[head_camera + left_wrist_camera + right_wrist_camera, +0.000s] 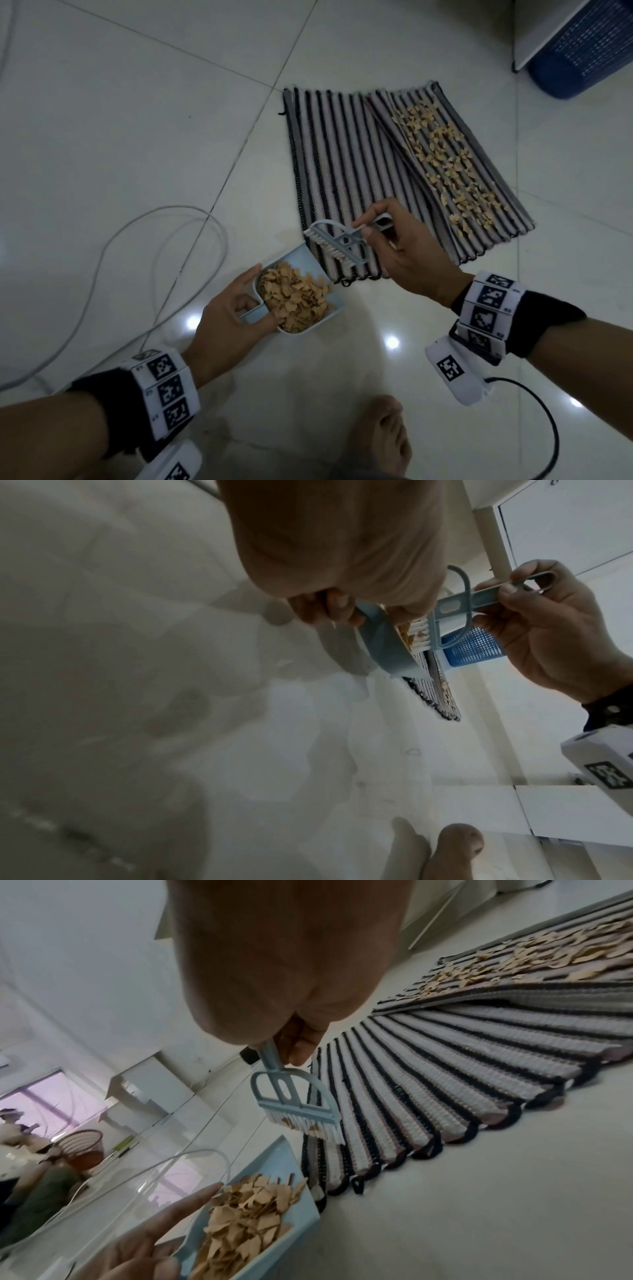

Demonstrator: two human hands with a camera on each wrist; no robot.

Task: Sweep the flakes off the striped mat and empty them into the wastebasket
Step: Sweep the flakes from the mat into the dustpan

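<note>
Nearest the body, left hand holds loaded dustpan (mouth at mat edge); right hand pinches brush over striped mat; remaining flakes lie beyond-right, wastebasket farther right

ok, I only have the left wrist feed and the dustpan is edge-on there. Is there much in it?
Observer: Yes. In the head view the dustpan holds a heap of tan flakes that covers most of its floor.
Operator: So is the mat done?
Observer: No. A long band of loose flakes lies on the right part of the striped mat. The left part shows none.
Operator: Where's the brush relative to that band?
Observer: The brush is at the mat's near left corner, beside the dustpan's lip. A diagonal fold in the mat separates it from the band.
</note>
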